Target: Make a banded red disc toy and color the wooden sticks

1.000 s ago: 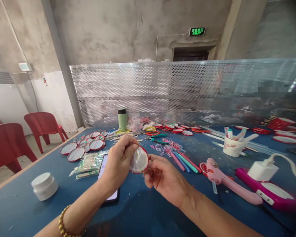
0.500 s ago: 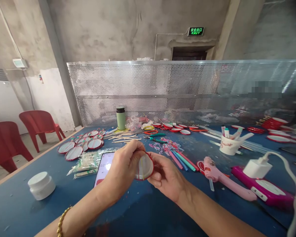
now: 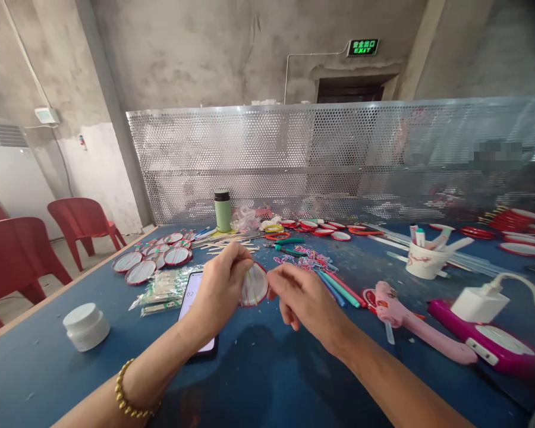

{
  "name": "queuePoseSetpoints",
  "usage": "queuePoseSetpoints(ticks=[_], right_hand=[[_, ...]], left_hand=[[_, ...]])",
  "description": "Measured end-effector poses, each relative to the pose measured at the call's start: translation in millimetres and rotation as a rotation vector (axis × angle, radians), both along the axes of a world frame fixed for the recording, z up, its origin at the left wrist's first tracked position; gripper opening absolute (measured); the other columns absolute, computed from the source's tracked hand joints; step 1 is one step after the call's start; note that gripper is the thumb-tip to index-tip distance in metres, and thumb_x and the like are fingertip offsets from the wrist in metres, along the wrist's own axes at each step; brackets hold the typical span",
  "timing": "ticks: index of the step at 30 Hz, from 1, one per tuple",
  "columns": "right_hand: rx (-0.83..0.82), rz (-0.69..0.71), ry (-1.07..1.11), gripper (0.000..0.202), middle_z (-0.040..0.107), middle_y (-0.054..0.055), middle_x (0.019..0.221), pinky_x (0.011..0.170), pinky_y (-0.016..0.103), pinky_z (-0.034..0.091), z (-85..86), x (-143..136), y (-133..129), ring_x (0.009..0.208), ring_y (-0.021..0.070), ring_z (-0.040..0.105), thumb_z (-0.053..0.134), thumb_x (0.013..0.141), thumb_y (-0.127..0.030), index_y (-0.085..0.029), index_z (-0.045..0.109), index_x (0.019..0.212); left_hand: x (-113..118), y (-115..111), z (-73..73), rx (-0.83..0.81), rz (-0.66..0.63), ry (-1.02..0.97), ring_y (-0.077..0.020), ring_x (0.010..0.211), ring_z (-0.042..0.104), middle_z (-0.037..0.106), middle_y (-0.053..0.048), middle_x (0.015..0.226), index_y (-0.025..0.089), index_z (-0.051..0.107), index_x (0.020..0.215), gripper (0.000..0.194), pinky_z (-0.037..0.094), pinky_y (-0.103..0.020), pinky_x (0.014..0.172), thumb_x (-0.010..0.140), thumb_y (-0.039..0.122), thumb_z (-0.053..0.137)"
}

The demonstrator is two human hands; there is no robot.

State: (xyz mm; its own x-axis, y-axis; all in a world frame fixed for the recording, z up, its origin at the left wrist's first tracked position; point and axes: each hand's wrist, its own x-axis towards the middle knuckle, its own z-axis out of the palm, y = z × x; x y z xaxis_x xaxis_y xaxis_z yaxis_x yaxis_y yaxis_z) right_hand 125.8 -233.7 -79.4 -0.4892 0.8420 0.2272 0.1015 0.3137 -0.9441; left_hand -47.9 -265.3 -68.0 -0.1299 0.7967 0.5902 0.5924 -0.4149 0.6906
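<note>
Disc (image 3: 256,286), white with a red rim, is held above the counter (image 3: 267,386) between 2 hands. The left hand (image 3: 223,282) is nearer, pinching its left edge; the right hand (image 3: 310,297) sits at the opposite edge, fingers curled, though I can't tell if they grip. Well to the right lies a pink glue gun (image 3: 428,336).

The screen (image 3: 223,154) has a grey wall (image 3: 182,47) behind it, a lit sign (image 3: 362,47) above it, chairs (image 3: 81,215) left of it.
</note>
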Motion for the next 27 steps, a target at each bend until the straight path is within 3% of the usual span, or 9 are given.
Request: queuePoseSetpoints(ticks=[6, 12, 15, 19, 25, 27], right_hand=[[-0.008, 0.013, -0.03, 0.029, 0.063, -0.005, 0.065, 0.029, 0.016, 0.036, -9.7, -5, 2, 0.033, 0.0055, 0.05, 0.054, 0.095, -0.045, -0.02, 0.055, 0.08], [-0.062, -0.016, 0.021, 0.03, 0.067, -0.003, 0.062, 0.027, 0.015, 0.034, -4.7, -4, 4, 0.028, 0.0047, 0.048, 0.059, 0.091, -0.042, -0.019, 0.056, 0.072], [-0.035, -0.106, 0.062, 0.029, 0.068, -0.002, 0.061, 0.026, 0.015, 0.03, -2.6, -1, 8, 0.026, 0.0038, 0.045, 0.06, 0.089, -0.041, -0.019, 0.056, 0.071], [-0.024, -0.221, 0.075, 0.026, 0.068, -0.002, 0.061, 0.025, 0.016, 0.03, -2.4, 0, 13, 0.026, 0.0044, 0.044, 0.058, 0.086, -0.04, -0.019, 0.055, 0.07], [-0.016, -0.211, 0.017, 0.021, 0.07, -0.001, 0.063, 0.027, 0.018, 0.03, -0.8, 0, 12, 0.027, 0.0053, 0.045, 0.057, 0.085, -0.036, -0.02, 0.056, 0.071], [0.029, -0.224, -0.009, 0.025, 0.064, -0.003, 0.055, 0.029, 0.018, 0.029, 0.3, 2, 13, 0.029, 0.0054, 0.043, 0.057, 0.087, -0.041, -0.02, 0.058, 0.073]], left_hand=[[-3, 3, 2.4, -0.052, -0.07, 0.004, -0.0122, 0.061, 0.049, 0.059, 0.002, 0.068, 0.019, 0.059, 0.082, 0.016, 0.037, -0.023, 0.056, 0.091, 0.029, 0.052], [-13, 9, 6.1, -0.016, -0.055, -0.081, -0.016, 0.074, 0.061, 0.069, -0.005, 0.083, 0.017, 0.067, 0.096, 0.038, 0.048, -0.027, 0.067, 0.1, 0.046, 0.042], [-14, 8, 9.8, -0.094, -0.128, -0.181, -0.0157, 0.068, 0.063, 0.069, -0.006, 0.078, 0.015, 0.066, 0.092, 0.043, 0.052, -0.027, 0.064, 0.1, 0.049, 0.041], [-10, 5, 10.3, -0.222, -0.235, -0.172, -0.0139, 0.055, 0.06, 0.065, -0.003, 0.062, 0.016, 0.063, 0.082, 0.037, 0.049, -0.025, 0.054, 0.094, 0.049, 0.053], [-4, 9, 0.8, -0.313, -0.284, -0.201, -0.0125, 0.044, 0.059, 0.065, -0.002, 0.052, 0.02, 0.056, 0.067, 0.032, 0.05, -0.025, 0.049, 0.09, 0.042, 0.056], [-3, 10, -2.7, -0.351, -0.296, -0.236, -0.0122, 0.042, 0.059, 0.065, -0.002, 0.05, 0.02, 0.055, 0.065, 0.031, 0.049, -0.023, 0.046, 0.088, 0.04, 0.057]])
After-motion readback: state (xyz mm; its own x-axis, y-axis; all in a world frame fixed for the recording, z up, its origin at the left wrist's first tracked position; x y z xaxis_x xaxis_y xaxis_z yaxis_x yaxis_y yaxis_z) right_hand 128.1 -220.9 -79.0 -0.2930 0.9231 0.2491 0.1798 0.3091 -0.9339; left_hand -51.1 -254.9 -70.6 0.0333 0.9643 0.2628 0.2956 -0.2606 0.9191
